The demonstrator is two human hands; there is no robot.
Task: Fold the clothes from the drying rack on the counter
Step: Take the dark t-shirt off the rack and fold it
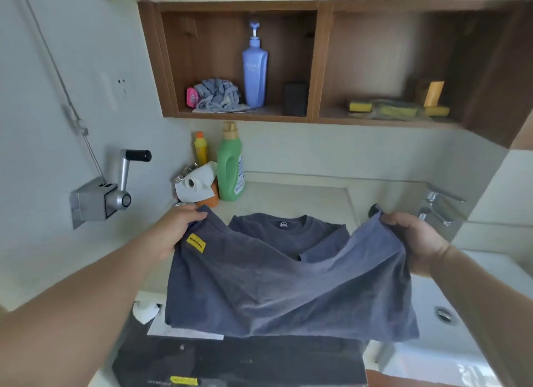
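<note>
Pale plain wall [43, 98] at nine o'clock, bearing a metal crank box [98, 197] with a thin cable [57, 72] running up. At twelve o'clock, wood-toned open wall shelves [314, 69]: left bay with a blue pump bottle [254, 69] and a crumpled grey cloth [217, 95], right bay with yellow sponges [360, 106]. Below, light backsplash and cream counter [288, 196], green bottle [230, 167] and paper roll [196, 184] standing near. White sink [432, 343] at four o'clock, chrome tap [438, 204] at three. Soft daylight throughout.

Home laundry nook, sink [450, 355], detergent bottle [230, 167], wall shelves [314, 60]
</note>
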